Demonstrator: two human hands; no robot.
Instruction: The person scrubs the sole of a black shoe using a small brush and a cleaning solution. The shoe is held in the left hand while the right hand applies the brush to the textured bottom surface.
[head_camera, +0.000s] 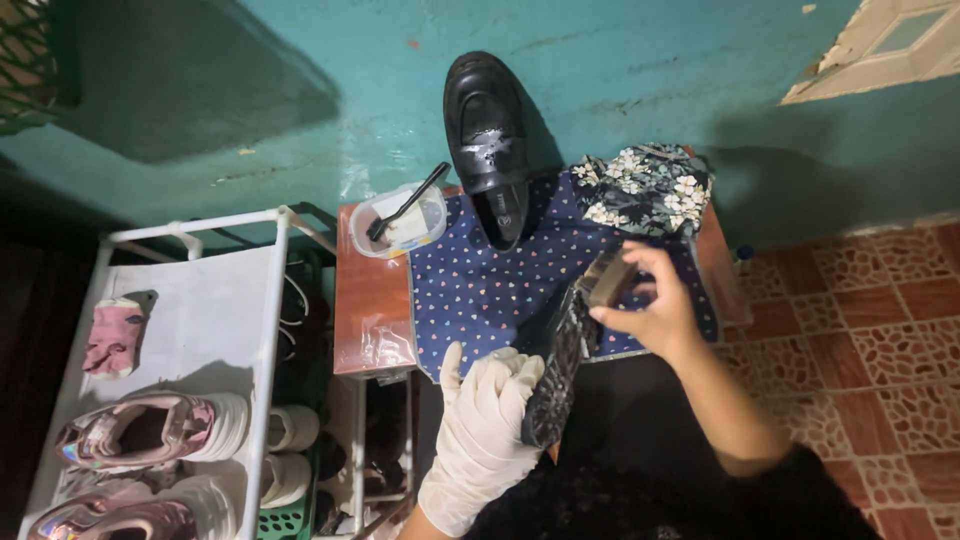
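My left hand (485, 420), in a white glove, grips a black shoe (556, 372) held on edge in front of me. Over the shoe's upper end, my bare right hand (655, 305) holds a wooden brush (607, 277) against it. A second black loafer (488, 140) leans upright against the teal wall, standing on a navy dotted cloth (480, 285) spread over a small brown table (372, 300).
A clear tub (402, 222) with white paste and a black toothbrush sits at the table's back left. A floral cloth (645, 188) lies bunched at the back right. To the left is a white shoe rack (200, 330) with pink sneakers and a sock. Tiled floor lies to the right.
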